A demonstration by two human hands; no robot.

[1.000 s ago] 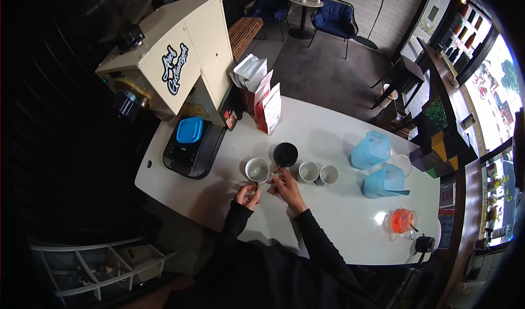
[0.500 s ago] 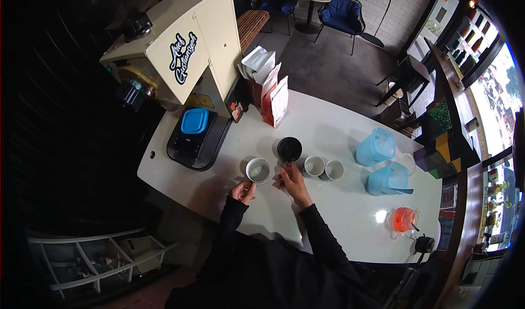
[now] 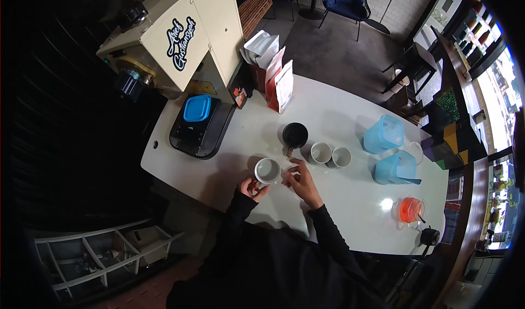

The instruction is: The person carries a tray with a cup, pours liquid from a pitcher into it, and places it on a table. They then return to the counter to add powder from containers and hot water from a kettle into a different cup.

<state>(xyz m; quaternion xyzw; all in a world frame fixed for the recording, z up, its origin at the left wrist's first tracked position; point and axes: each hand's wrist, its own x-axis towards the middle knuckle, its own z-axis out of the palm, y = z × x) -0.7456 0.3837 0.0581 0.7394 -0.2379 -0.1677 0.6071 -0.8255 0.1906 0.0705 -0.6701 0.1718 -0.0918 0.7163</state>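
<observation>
My left hand [image 3: 253,189] has its fingers on the lower left side of a white cup [image 3: 267,171]. Just right of that cup is my right hand [image 3: 301,182], fingers bent and partly spread, holding nothing that I can make out. A black cup [image 3: 295,135] with its handle toward me stands beyond my right hand, not touched by it. To the right of the black cup, two more white cups, one [image 3: 320,153] beside the other [image 3: 339,157], stand side by side.
On the white table [image 3: 350,210] are a cream machine [image 3: 186,41], a scale with a blue lid [image 3: 197,108], upright bags [image 3: 280,85], two light-blue containers [image 3: 384,134], and a glass jug of red liquid [image 3: 410,210]. A black stool [image 3: 413,71] stands beyond.
My right hand has come away from the black cup's handle and drawn back toward the white cup. My left hand stays at the white cup. The whole view has shifted slightly.
</observation>
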